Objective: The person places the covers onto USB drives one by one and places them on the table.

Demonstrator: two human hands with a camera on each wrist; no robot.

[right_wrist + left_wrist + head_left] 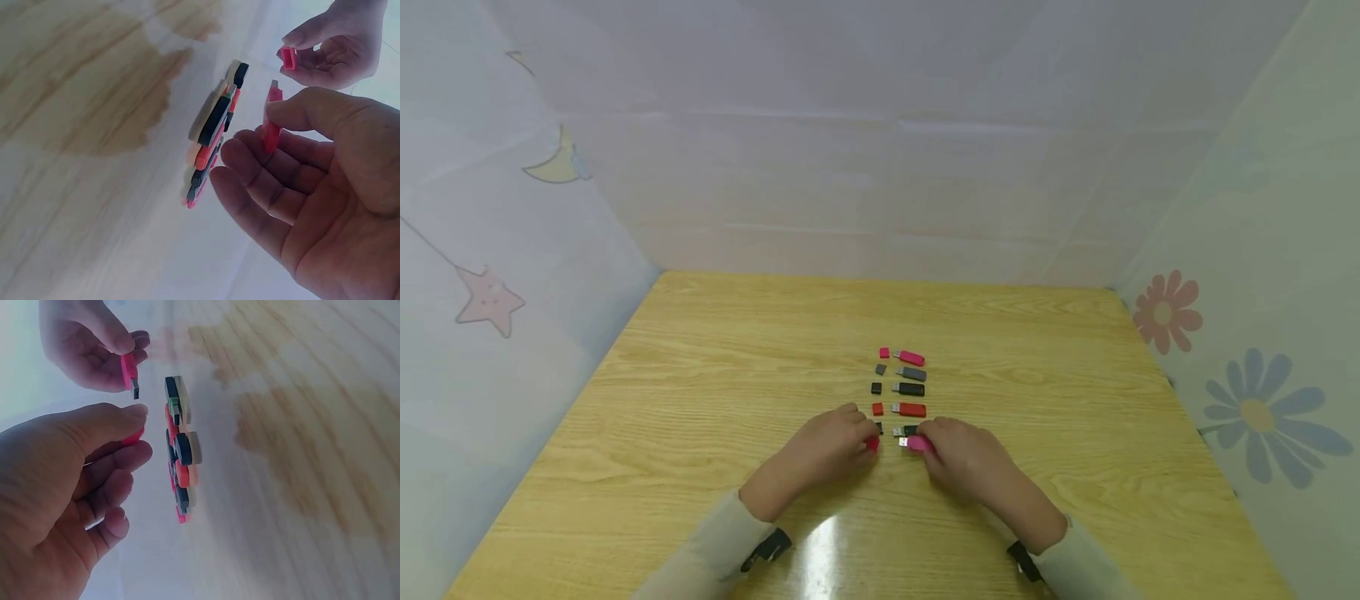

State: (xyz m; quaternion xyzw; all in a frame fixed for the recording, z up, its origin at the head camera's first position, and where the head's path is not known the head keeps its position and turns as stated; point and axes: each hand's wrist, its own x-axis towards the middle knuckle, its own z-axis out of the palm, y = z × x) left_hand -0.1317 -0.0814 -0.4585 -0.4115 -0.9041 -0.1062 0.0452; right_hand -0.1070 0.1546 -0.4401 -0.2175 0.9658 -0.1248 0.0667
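Observation:
My left hand (831,443) pinches a small pink cap (289,58) between thumb and forefinger, its hollow side showing in the right wrist view. Facing it, my right hand (966,458) holds a pink USB stick (272,122) by its body, with the metal plug (903,442) pointing left at the cap. A short gap separates the two. Both are held just above the table, at the near end of the rows. Behind the right fingers lies a black USB stick (911,431), and a black cap (880,428) is partly hidden by the left hand.
Beyond the hands, uncapped sticks lie in a column: red (913,410), black (912,389), grey (913,374) and pink (912,358). Left of each is its cap: red (877,409), black (876,388), grey (881,369), pink (884,353). Cloth walls surround the wooden table (700,358).

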